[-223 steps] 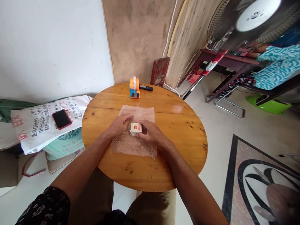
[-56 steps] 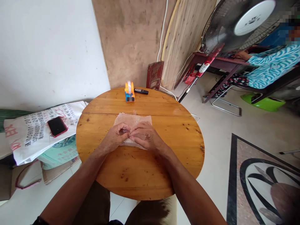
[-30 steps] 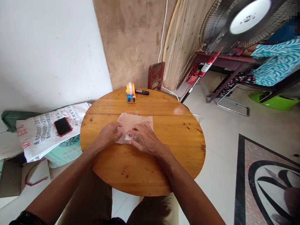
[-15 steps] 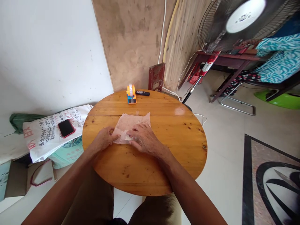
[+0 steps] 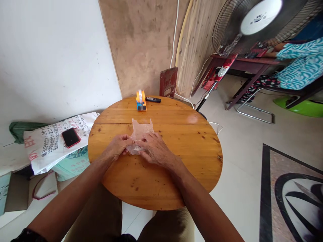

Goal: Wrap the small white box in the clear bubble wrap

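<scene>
A pinkish, see-through sheet of bubble wrap (image 5: 141, 129) lies on the round wooden table (image 5: 194, 161), its left side folded inward and two corners sticking up at the far edge. My left hand (image 5: 118, 146) pinches its left edge between thumb and fingers. Across the near right part of the wrap rests my right hand (image 5: 155, 148), fingers bent and pressing the folded portion. A pale bit shows between the two hands; whether something is wrapped inside I cannot tell.
At the table's far edge stand an orange and blue tape dispenser (image 5: 141, 101) and a black handheld object (image 5: 153, 99). Left of the table, a phone (image 5: 71, 137) lies on white sacks (image 5: 50, 144). A standing fan (image 5: 259, 20) is at right; beyond it sits a person (image 5: 300, 67).
My left hand has moved right and pulled the wrap's left side inward, so the sheet looks narrower. My right hand stays nearly in place on it.
</scene>
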A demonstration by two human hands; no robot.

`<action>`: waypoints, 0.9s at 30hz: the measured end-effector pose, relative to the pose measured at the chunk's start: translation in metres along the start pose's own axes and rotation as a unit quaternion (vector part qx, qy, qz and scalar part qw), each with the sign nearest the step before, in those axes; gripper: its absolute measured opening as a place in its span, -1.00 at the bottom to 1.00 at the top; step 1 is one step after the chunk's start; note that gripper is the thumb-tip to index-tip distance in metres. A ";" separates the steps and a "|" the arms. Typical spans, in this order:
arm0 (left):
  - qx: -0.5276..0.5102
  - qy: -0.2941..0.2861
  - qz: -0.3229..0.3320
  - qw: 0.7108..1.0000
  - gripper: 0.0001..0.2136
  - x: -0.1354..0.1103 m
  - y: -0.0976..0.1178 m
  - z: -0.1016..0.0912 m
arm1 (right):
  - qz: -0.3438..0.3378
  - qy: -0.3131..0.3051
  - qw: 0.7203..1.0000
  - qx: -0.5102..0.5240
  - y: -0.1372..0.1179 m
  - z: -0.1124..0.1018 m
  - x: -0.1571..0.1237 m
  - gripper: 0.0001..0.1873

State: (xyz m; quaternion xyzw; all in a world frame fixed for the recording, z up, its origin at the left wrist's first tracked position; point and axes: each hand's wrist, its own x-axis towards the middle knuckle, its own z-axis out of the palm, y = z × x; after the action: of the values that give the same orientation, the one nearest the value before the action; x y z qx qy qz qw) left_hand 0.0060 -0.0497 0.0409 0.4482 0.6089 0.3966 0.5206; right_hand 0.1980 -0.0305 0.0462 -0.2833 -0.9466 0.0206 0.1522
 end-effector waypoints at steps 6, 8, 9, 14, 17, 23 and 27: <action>0.014 -0.013 0.016 1.000 -0.85 0.000 0.002 0.008 | 0.018 0.034 0.997 0.069 0.003 0.006 -0.002 -0.52; 0.038 -0.023 0.041 0.998 -0.87 -0.001 0.001 0.010 | 0.018 0.051 0.995 0.087 0.003 0.007 -0.003 -0.48; 0.054 -0.027 0.054 0.997 -0.88 -0.001 0.002 0.010 | 0.018 0.053 0.994 0.091 0.003 0.008 -0.003 -0.49; 0.125 -0.067 0.041 0.989 -0.91 -0.004 0.014 0.008 | 0.024 0.049 0.994 0.095 0.004 0.007 -0.003 -0.53; 0.115 -0.108 0.000 0.987 -0.85 -0.004 0.021 0.004 | 0.030 0.050 0.993 0.104 0.005 0.008 -0.002 -0.52; 0.207 -0.145 0.076 0.965 -0.88 -0.004 0.021 0.003 | 0.055 0.034 0.988 0.138 0.006 0.009 0.000 -0.60; 0.342 -0.111 0.207 0.910 -0.90 -0.005 0.018 0.008 | 0.052 0.057 0.978 0.194 0.010 0.009 -0.002 -0.51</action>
State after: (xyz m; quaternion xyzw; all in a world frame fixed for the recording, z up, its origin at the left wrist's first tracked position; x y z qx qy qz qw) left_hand 0.0164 -0.0495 0.0581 0.7560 0.5387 0.2107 0.3062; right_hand 0.2022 -0.0233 0.0359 -0.2975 -0.8985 0.1956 0.2570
